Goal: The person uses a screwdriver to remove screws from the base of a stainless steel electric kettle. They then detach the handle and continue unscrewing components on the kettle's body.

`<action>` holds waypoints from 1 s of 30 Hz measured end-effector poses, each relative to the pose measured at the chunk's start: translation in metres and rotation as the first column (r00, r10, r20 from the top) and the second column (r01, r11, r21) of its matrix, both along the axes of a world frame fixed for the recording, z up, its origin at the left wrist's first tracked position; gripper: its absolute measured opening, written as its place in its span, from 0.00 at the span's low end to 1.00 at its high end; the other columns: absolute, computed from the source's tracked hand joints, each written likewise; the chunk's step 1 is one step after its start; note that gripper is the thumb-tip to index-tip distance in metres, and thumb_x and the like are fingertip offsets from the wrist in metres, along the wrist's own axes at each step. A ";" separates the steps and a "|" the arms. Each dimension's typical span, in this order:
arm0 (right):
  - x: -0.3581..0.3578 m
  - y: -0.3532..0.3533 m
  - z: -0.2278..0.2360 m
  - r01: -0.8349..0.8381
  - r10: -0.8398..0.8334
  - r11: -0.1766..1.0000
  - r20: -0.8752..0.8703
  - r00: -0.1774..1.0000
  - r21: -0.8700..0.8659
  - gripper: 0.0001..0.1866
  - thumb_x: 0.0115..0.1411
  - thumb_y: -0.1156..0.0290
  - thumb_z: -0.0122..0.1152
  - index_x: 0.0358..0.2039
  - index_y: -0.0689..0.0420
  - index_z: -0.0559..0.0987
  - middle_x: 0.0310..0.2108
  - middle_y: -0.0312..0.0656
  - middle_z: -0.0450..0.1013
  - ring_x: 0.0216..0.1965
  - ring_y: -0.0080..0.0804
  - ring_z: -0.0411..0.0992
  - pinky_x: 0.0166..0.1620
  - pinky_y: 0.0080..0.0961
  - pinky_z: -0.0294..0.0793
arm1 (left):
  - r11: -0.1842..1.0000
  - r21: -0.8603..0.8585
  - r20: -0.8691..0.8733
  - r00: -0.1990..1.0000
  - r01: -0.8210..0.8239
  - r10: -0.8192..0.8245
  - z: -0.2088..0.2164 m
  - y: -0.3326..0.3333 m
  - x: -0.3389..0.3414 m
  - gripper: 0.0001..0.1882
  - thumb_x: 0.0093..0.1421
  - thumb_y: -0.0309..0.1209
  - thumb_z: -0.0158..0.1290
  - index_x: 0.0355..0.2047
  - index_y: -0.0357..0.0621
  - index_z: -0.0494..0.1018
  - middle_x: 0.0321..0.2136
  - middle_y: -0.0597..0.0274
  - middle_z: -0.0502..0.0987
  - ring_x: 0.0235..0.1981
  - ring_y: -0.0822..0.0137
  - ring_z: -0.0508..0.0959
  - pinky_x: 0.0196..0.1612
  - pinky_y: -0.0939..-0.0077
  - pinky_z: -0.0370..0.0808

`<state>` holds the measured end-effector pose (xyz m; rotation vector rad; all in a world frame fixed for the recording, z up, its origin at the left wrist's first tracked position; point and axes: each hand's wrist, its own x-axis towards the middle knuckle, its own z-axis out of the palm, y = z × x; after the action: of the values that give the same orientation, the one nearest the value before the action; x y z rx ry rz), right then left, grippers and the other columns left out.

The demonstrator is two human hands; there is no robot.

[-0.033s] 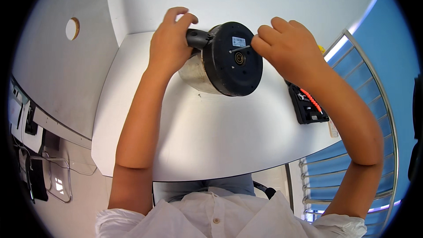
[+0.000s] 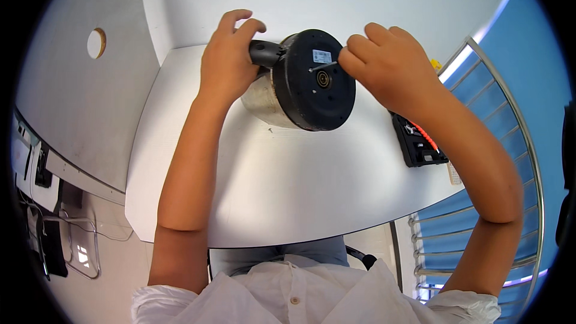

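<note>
An electric kettle (image 2: pixel 259 101) with a dull metal body lies tipped over the table, its round black base (image 2: pixel 327 105) turned toward me. My left hand (image 2: pixel 229 60) is closed around its black handle (image 2: pixel 264 53), with two fingers arched above. My right hand (image 2: pixel 384 63) pinches a screwdriver whose thin metal shaft (image 2: pixel 326 66) reaches to the base. The shaft's tip meets the underside beside the round central connector (image 2: pixel 324 79); the screwdriver's grip is hidden inside my fingers. A pale label (image 2: pixel 321 56) sits just above the shaft.
A small screw (image 2: pixel 270 130) lies on the white table (image 2: pixel 288 198) below the kettle. Under my right forearm, a black tool case (image 2: pixel 414 147) holds bits and a red flexible shaft (image 2: pixel 425 136). A metal railing (image 2: pixel 510 102) runs along the right; a grey partition (image 2: pixel 90 102) stands left.
</note>
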<state>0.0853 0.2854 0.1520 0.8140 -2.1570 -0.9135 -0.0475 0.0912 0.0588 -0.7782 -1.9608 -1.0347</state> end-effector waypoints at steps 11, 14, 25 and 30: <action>-0.005 0.017 -0.021 -0.099 0.095 0.994 -0.060 0.994 -0.051 0.09 0.42 0.72 0.62 0.15 0.50 0.70 0.15 0.32 0.62 0.21 0.27 0.66 0.22 0.22 0.63 | 0.989 -0.148 0.059 0.998 0.029 -0.021 0.000 0.002 0.002 0.13 0.39 0.16 0.57 0.26 0.43 0.69 0.26 0.62 0.71 0.28 0.58 0.72 0.32 0.70 0.69; -0.003 0.014 -0.020 -0.080 0.075 0.993 -0.053 0.996 -0.088 0.07 0.43 0.72 0.62 0.15 0.51 0.71 0.16 0.32 0.65 0.21 0.28 0.68 0.22 0.23 0.66 | 0.988 -0.153 0.058 0.998 0.025 -0.016 0.001 0.001 0.002 0.14 0.38 0.15 0.55 0.26 0.42 0.68 0.26 0.61 0.71 0.28 0.58 0.72 0.33 0.71 0.69; 0.004 0.008 -0.011 0.170 -0.131 0.945 0.155 0.979 -0.280 0.03 0.49 0.72 0.62 0.24 0.56 0.78 0.21 0.42 0.73 0.27 0.39 0.75 0.28 0.30 0.74 | 0.987 -0.161 0.025 0.999 0.025 -0.021 -0.001 0.002 0.001 0.11 0.41 0.20 0.59 0.25 0.46 0.71 0.25 0.64 0.73 0.28 0.58 0.73 0.31 0.70 0.69; 0.007 0.001 -0.003 0.462 -0.291 0.780 0.410 0.865 -0.422 0.08 0.56 0.67 0.60 0.27 0.58 0.79 0.23 0.46 0.75 0.28 0.43 0.76 0.31 0.35 0.75 | 0.986 -0.162 0.010 0.999 0.051 -0.050 -0.002 0.004 0.003 0.11 0.40 0.20 0.59 0.24 0.47 0.71 0.25 0.64 0.73 0.28 0.58 0.73 0.30 0.69 0.69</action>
<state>0.0919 0.2864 0.1492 0.2637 -2.7482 -0.3470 -0.0445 0.0957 0.0568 -0.9182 -2.0589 -0.9155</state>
